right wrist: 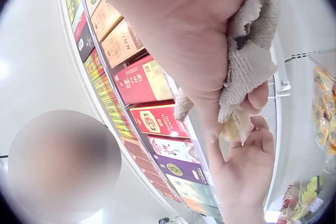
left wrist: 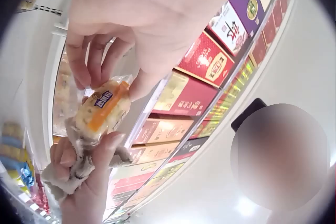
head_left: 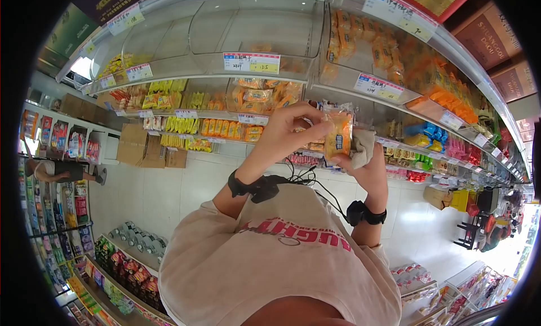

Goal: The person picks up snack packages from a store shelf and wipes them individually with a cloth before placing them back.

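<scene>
A small wrapped cake (head_left: pixel 341 135) in clear film with an orange band and blue label is held upright between both hands in front of the shelves. My left hand (head_left: pixel 293 131) pinches the wrapper's upper end between thumb and fingertips, as the left wrist view also shows at the cake (left wrist: pixel 105 106). Lower down, my right hand (head_left: pixel 367 169) grips the cake's other end. That same hand holds a crumpled grey-white cloth (head_left: pixel 362 147) against its palm. In the right wrist view the cloth (right wrist: pixel 252 50) covers much of the right fingers, and only a bit of the cake shows.
Clear shelf bins (head_left: pixel 253 41) with price tags run across the front; similar orange packets (head_left: pixel 267 92) fill one bin below. Boxed goods (left wrist: pixel 202 58) line a higher shelf. Black cables (head_left: pixel 307 182) hang by the shirt. Cardboard boxes (head_left: pixel 149 147) stand left, and a person's legs (head_left: pixel 70 171) show farther off.
</scene>
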### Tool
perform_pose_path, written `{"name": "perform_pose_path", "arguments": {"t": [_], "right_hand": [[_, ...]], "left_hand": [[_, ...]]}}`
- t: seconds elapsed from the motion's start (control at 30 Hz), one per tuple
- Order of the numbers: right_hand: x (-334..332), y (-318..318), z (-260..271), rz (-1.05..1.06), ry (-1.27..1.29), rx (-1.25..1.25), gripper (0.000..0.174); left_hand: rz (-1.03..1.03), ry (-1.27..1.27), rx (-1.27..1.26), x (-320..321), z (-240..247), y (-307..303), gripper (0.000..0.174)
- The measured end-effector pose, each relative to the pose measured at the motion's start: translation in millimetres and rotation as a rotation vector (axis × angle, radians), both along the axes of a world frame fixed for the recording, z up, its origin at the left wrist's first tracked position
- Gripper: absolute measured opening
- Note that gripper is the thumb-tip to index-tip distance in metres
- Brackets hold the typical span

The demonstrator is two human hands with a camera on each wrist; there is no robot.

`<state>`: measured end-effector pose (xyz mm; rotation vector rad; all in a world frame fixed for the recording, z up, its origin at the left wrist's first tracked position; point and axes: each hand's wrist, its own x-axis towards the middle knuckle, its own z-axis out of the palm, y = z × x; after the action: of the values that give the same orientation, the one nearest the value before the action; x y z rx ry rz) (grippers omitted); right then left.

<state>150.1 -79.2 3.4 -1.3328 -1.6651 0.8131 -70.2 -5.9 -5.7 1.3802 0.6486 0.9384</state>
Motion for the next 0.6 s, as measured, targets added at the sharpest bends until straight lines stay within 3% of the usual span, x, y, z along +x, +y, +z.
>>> {"name": "perform_pose_path", "arguments": {"t": [0.23,0.37,0.6], "right_hand": [[-17.4,16.0,-23.4,0.052,0.139,-0.096,0.075],[-25.5,28.2,-48.5,0.076,0.160,-0.023,0.077],[-38.1,36.2,-65.0,0.019,0.305,-0.328,0.072]], "left_hand": [[-0.105,-0.222,-0.360,-21.8,-20.5,3.1,0.036],[-0.120,-0.242,-0.352,-37.1,-26.9,3.9,0.044],[-0.115,-0.186,-0.470,-64.6,-73.7,9.9,0.046]]}}
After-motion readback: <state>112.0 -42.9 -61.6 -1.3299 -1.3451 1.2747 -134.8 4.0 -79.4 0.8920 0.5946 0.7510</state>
